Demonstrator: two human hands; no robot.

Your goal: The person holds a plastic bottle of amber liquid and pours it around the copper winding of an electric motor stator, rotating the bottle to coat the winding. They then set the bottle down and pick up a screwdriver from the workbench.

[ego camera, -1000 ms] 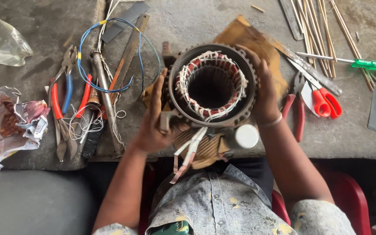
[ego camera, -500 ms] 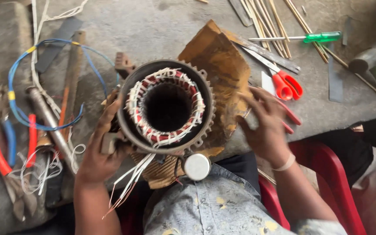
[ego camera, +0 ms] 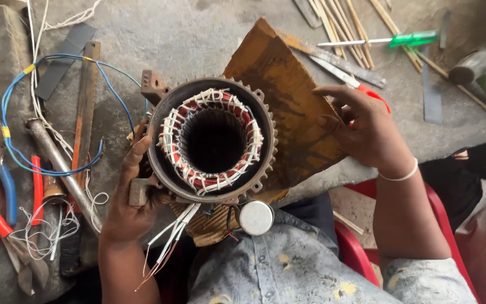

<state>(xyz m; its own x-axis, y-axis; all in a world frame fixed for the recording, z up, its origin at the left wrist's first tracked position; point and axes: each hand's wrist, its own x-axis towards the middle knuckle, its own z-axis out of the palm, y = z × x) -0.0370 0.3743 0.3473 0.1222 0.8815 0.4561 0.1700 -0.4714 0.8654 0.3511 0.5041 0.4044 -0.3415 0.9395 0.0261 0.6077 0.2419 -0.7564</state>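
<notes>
1. Left hand [ego camera: 133, 205] grips stator [ego camera: 212, 141] rim, on board [ego camera: 288, 95] at lap edge.
2. Right hand [ego camera: 367, 132] open, fingers spread over board, holds nothing.
3. Stator likely heavy, rigid; windings fragile, so hold outer iron shell.

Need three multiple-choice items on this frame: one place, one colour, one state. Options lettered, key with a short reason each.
1. Where does the green-handled screwdriver lie?
A. top right of the floor
B. inside the round metal motor stator
C. under the left hand

2. What colour is the looped wire at left?
A. blue
B. black
C. orange

3. What is the right hand doing?
A. gripping the stator rim
B. open over the brown cardboard sheet, off the stator
C. holding a hammer

Key: 1 A, it lies beside the wooden sticks; 2 A, blue with yellow bands; 3 B, only the left hand is on the stator.
</notes>
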